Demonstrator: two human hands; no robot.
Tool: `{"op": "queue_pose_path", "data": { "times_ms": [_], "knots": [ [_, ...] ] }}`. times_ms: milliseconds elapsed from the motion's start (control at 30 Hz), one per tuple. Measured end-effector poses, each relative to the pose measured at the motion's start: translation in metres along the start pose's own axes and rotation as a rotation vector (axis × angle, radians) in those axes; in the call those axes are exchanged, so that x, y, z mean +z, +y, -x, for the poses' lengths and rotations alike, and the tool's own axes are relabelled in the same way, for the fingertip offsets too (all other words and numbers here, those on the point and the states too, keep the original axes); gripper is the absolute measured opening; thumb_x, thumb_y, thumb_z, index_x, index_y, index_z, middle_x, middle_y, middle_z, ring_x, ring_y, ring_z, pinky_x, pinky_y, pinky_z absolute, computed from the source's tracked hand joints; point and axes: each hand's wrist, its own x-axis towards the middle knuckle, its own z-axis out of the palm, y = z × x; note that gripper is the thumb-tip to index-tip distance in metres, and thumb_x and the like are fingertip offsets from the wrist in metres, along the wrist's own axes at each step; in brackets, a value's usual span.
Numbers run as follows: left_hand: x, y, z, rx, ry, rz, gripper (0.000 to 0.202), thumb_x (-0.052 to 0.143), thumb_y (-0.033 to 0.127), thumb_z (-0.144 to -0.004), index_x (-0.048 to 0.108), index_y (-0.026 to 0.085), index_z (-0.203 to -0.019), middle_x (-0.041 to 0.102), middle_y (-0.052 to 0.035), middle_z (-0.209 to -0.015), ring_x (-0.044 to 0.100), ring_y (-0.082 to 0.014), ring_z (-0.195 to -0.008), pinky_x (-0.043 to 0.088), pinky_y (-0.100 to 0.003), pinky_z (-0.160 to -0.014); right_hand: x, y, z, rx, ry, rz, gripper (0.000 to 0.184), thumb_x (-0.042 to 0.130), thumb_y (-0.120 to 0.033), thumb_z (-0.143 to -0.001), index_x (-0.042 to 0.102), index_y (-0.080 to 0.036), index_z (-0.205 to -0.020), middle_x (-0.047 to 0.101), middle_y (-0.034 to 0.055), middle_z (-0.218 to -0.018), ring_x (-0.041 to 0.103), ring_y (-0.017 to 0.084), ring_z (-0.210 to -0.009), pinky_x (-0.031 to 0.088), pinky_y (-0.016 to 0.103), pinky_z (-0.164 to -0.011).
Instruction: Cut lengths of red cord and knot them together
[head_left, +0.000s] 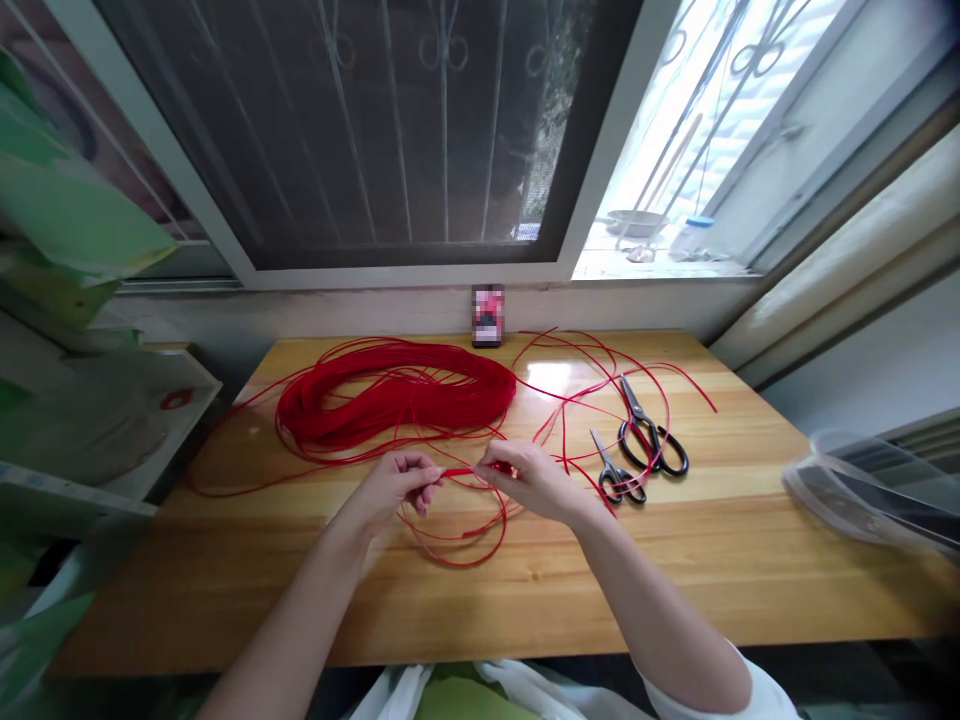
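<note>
Between my two hands a short length of red cord (pixel 457 472) is stretched just above the table. My left hand (pixel 409 480) pinches its left end between thumb and fingertips. Its right end is pinched in my right hand (pixel 525 475), with the fingers curled in. Loose loops of the same cord (pixel 461 566) hang or lie below the hands. Behind them lies a big coiled bundle of red cord (pixel 397 415). To the right of my right hand are small scissors (pixel 616 480) and larger black-handled scissors (pixel 652 440), with strands of cord across them.
A phone (pixel 487 316) leans upright against the wall at the table's back edge. Stray cord strands (pixel 592 350) spread over the back right of the wooden table (pixel 300 590). A clear plastic container (pixel 847 490) stands at the right edge. A white shelf (pixel 105 400) is at left.
</note>
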Motion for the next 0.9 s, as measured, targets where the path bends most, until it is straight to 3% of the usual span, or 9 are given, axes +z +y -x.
{"op": "queue_pose_path", "data": {
  "times_ms": [300,433,533,667,733,900],
  "knots": [
    [-0.001,-0.003,-0.001,-0.003,-0.004,-0.019,0.027,0.069,0.037,-0.059,0.055,0.013,-0.059,0.051,0.0031,-0.045,0.044,-0.0059,-0.039,0.038,-0.019,-0.042,-0.004,0.005,0.003,0.054,-0.043,-0.058,0.020,0.047,-0.033,-0.085,0.055,-0.016,-0.077,0.058,-0.0001,-0.068,0.048,0.009,-0.060,0.035,0.019,-0.055],
    [-0.008,-0.007,0.001,0.017,-0.003,-0.182,0.029,0.062,0.041,-0.067,0.055,0.013,-0.063,0.056,0.0005,-0.052,0.050,-0.0086,-0.045,0.042,-0.022,-0.049,0.003,0.004,-0.003,0.032,-0.088,-0.024,0.015,0.047,-0.029,-0.085,0.053,-0.016,-0.078,0.057,0.0000,-0.070,0.047,0.009,-0.062,0.035,0.019,-0.057],
    [-0.011,-0.006,0.004,0.118,0.007,-0.429,0.028,0.052,0.041,-0.075,0.060,0.014,-0.079,0.065,-0.0060,-0.076,0.060,-0.0152,-0.070,0.047,-0.028,-0.068,0.013,0.001,-0.008,-0.016,-0.114,0.037,0.014,0.045,-0.027,-0.086,0.050,-0.017,-0.078,0.057,0.0012,-0.073,0.049,0.011,-0.067,0.037,0.021,-0.060],
    [0.003,0.000,0.008,0.318,0.151,-0.854,0.032,0.037,0.036,-0.084,0.057,0.019,-0.103,0.060,-0.0089,-0.110,0.052,-0.0206,-0.103,0.037,-0.035,-0.092,0.030,-0.005,-0.015,-0.086,-0.175,0.073,0.007,0.045,-0.023,-0.085,0.048,-0.017,-0.083,0.059,0.0044,-0.080,0.053,0.014,-0.073,0.039,0.024,-0.066],
    [0.014,0.003,0.008,0.364,0.129,-0.935,0.035,0.029,0.031,-0.087,0.052,0.018,-0.111,0.058,-0.0104,-0.112,0.053,-0.0204,-0.103,0.038,-0.036,-0.092,0.036,-0.006,-0.018,-0.092,-0.197,0.092,0.004,0.046,-0.019,-0.083,0.047,-0.016,-0.086,0.059,0.0066,-0.083,0.054,0.015,-0.075,0.039,0.025,-0.067],
    [0.027,0.000,0.003,0.297,0.059,-0.910,0.043,0.022,0.025,-0.087,0.034,0.013,-0.127,0.058,-0.0157,-0.111,0.058,-0.0226,-0.096,0.043,-0.036,-0.082,0.040,-0.005,-0.018,-0.027,-0.221,0.110,0.010,0.046,-0.013,-0.077,0.044,-0.016,-0.086,0.060,0.0075,-0.082,0.056,0.016,-0.071,0.039,0.024,-0.061]
  ]
}}
